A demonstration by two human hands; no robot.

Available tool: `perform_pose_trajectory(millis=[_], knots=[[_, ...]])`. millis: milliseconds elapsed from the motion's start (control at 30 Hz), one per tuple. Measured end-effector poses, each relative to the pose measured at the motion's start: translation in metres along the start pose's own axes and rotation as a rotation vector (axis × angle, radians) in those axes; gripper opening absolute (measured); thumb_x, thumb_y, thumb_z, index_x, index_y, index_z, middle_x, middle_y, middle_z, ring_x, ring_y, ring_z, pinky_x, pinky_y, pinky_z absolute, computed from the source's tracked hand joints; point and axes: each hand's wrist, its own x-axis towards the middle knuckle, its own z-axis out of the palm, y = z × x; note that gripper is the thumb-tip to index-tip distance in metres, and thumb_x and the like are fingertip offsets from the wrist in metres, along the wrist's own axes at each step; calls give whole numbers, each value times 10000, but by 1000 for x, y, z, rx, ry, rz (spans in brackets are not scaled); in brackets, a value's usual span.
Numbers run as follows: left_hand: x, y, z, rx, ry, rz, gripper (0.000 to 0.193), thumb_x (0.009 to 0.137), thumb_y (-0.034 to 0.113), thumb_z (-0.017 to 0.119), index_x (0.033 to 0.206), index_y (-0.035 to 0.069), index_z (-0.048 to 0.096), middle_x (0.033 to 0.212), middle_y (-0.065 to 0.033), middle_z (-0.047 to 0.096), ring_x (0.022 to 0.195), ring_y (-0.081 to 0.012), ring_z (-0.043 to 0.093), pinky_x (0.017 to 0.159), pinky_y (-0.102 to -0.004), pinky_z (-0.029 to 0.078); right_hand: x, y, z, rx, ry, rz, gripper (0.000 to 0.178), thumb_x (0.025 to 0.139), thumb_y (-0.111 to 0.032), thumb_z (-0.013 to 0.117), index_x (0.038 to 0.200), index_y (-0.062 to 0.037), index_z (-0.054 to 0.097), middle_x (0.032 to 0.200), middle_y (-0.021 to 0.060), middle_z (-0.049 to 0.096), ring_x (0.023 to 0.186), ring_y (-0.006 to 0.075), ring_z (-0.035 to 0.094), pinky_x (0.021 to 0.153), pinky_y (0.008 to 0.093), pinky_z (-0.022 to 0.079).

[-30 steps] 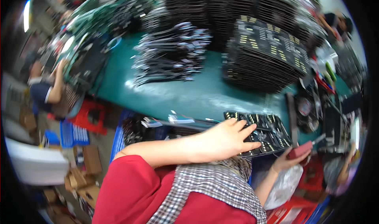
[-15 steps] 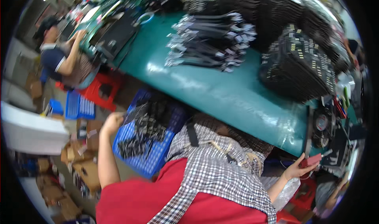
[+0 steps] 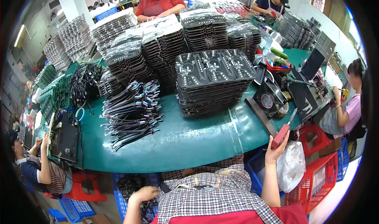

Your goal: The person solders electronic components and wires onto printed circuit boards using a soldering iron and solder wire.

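In my right hand [image 3: 274, 149], at the table's right front edge, is a red-handled tool [image 3: 280, 136] with a slim, pale metal tip [image 3: 292, 116]. The fingers are closed round its handle, and the tip points up and away from me. My left hand [image 3: 144, 194] is low beside my apron, above a blue basket [image 3: 119, 192] of black pieces [image 3: 132, 184]. Its back shows and its fingertips are hidden, so I cannot see whether it holds anything. A tall stack of black circuit boards [image 3: 215, 80] stands on the green table [image 3: 173, 153], with a pile of black cables [image 3: 132, 113] to its left.
More board stacks [image 3: 164, 46] line the table behind. A small fan [image 3: 268, 99] stands right of the boards. At lower right are a clear plastic bag [image 3: 291, 166] and a red crate [image 3: 316, 180]. Co-workers sit left, right and across the table.
The view has swung up and to the right, showing more of the table. My left hand has come from the basket's outer left side toward my apron. The right hand keeps the red-handled tool, now pointing upward.
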Motion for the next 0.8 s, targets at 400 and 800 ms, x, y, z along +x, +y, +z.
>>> perform_pose_trajectory(millis=[400, 800], knots=[[102, 271, -249, 748, 1168, 413, 640, 795, 382, 643, 1323, 83, 438, 1345, -167, 437, 1259, -347, 370, 1033, -498, 278, -2, -8, 9, -34, 29, -89, 756, 757, -35, 713, 1389, -30, 299, 1305, 192, 464, 1047, 281, 579, 894, 358, 455], [92, 250, -215, 1006, 1513, 709, 225, 779, 58, 588, 990, 22, 658, 1017, -108, 667, 979, -275, 630, 875, -380, 457, 3, -12, 5, -13, 38, -67, 767, 731, -1, 724, 1377, -30, 312, 1285, 192, 480, 1079, 293, 562, 896, 360, 457]])
